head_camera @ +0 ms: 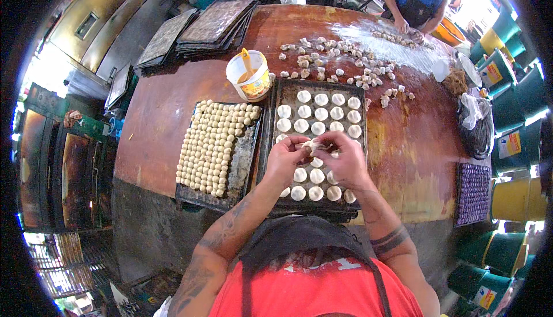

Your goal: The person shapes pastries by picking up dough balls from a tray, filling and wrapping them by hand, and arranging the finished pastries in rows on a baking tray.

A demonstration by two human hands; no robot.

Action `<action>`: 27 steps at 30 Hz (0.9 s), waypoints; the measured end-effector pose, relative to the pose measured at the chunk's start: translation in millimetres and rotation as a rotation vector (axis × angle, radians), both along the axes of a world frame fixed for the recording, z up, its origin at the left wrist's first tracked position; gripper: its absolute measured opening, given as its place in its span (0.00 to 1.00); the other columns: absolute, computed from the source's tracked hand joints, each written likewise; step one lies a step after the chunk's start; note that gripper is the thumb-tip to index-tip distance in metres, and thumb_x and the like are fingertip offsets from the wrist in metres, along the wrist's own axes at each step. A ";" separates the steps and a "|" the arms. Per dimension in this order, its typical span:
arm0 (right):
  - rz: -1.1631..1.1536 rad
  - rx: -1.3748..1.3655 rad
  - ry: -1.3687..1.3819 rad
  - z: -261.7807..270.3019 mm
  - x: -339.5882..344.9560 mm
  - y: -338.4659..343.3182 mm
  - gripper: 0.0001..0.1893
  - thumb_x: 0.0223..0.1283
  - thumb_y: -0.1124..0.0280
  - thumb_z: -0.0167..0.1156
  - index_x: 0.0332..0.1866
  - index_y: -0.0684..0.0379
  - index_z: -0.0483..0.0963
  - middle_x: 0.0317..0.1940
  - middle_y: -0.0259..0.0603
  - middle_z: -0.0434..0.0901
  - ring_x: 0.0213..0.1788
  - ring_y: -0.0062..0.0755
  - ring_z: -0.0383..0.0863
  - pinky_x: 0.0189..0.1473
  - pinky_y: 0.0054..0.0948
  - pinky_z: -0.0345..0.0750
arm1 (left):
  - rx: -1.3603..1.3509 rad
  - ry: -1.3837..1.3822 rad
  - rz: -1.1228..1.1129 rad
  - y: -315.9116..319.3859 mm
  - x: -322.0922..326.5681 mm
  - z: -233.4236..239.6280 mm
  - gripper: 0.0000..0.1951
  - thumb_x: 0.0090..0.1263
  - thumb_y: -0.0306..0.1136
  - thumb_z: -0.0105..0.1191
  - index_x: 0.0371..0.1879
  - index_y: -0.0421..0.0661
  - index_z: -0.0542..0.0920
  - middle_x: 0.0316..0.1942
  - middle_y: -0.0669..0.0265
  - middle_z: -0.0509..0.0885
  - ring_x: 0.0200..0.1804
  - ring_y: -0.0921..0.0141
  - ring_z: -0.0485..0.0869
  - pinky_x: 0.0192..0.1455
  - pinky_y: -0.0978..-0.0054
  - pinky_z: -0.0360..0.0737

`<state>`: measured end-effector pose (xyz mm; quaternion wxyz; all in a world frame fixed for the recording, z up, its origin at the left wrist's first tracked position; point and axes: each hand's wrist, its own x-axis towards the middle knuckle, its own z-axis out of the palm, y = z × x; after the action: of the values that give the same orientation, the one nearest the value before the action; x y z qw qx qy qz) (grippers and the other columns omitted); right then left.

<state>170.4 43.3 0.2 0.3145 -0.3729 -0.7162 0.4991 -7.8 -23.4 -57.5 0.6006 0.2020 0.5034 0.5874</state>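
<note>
Both hands meet over a dark metal baking tray [283, 94] set with rows of flattened white dough rounds [316, 175]. Between the fingertips is a small piece of pale dough [309, 145], pinched by my left hand [283, 158] on one side and by my right hand [345, 159] on the other. The fingers hide part of it, and the right fingers are slightly blurred. To the left, a second tray [242, 166] carries tightly packed small dough balls [205, 148], with bare metal showing along its right side.
A white bucket [242, 79] with an orange-handled tool stands behind the trays. Stacked baking trays [216, 19] sit at the far left. Loose dough lumps [332, 51] are scattered towards a floured patch, where a co-worker [417, 1] handles dough. A purple tray [473, 194] lies right.
</note>
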 end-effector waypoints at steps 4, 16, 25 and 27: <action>0.044 0.496 -0.153 -13.6 -7.0 -0.5 0.14 0.56 0.81 0.71 0.48 0.62 0.85 0.47 0.44 0.88 0.52 0.41 0.87 0.54 0.37 0.84 | 0.057 -0.198 -0.044 -10.9 2.8 9.4 0.16 0.80 0.26 0.57 0.63 0.39 0.79 0.53 0.63 0.87 0.53 0.73 0.86 0.58 0.73 0.85; -0.009 -0.521 0.426 -22.6 -4.7 -3.4 0.16 0.70 0.68 0.71 0.56 0.64 0.79 0.44 0.38 0.86 0.42 0.27 0.84 0.47 0.29 0.82 | 0.071 -0.227 0.020 -13.1 15.0 52.0 0.15 0.76 0.26 0.65 0.58 0.35 0.84 0.45 0.64 0.90 0.42 0.74 0.86 0.53 0.77 0.84; -0.255 0.238 0.051 11.7 -26.3 -9.2 0.10 0.67 0.76 0.67 0.51 0.63 0.82 0.47 0.42 0.85 0.48 0.37 0.87 0.51 0.35 0.85 | 0.300 0.553 0.197 -10.1 29.3 38.8 0.18 0.76 0.27 0.63 0.63 0.40 0.81 0.57 0.62 0.86 0.54 0.68 0.87 0.57 0.72 0.85; -0.195 0.489 -0.030 17.8 -32.1 -14.1 0.10 0.63 0.79 0.67 0.49 0.61 0.86 0.50 0.45 0.86 0.51 0.45 0.88 0.54 0.39 0.85 | 0.068 -0.219 0.189 -1.1 14.5 42.3 0.19 0.77 0.28 0.62 0.64 0.39 0.79 0.56 0.62 0.86 0.52 0.67 0.87 0.56 0.71 0.86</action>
<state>138.4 29.3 18.0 0.4314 -0.3603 -0.7808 0.2728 6.7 -24.6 -15.2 0.5867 0.1089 0.4314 0.6766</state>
